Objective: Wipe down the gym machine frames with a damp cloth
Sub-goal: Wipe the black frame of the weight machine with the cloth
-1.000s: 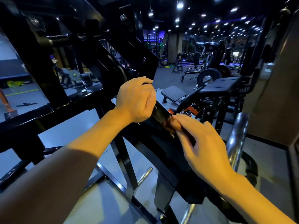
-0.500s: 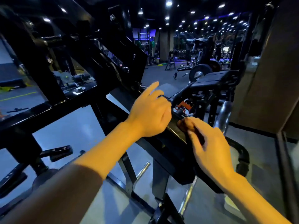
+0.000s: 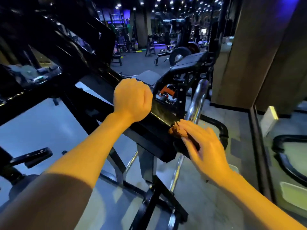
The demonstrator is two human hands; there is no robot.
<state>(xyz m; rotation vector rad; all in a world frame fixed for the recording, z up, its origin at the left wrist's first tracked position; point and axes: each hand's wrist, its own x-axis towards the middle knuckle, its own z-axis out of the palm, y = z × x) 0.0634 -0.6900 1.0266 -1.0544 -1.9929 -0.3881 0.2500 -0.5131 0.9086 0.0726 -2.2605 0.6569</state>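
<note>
Slippage looks like the main risk. The left hand (image 3: 132,100) is curled into a fist over the top edge of the sloping black beam (image 3: 159,117), fingers wrapped down the far side, seemingly steadying the body against the frame. The right hand (image 3: 204,146), blurred, pinches a small brownish wad of cloth (image 3: 177,131) between thumb and fingers and presses it against the beam's lower stretch, just below the left hand's spot. That wad is tiny against so broad a beam, so it can easily roll out of the pinch or let bare fingertips rub the metal instead of the fabric, leaving streaks or unwiped strips. I judge the beam's glossy paint, once damp, would give the bracing fist less hold, and leaning weight on it could make the hand slide down toward the other. The beam ends in a blunt corner close under the right hand, and a fast stroke could carry knuckles past that edge into the chrome bar (image 3: 196,100) standing just behind. Dim lighting hides how much of the frame is already clean, so missed patches are likely.
</note>
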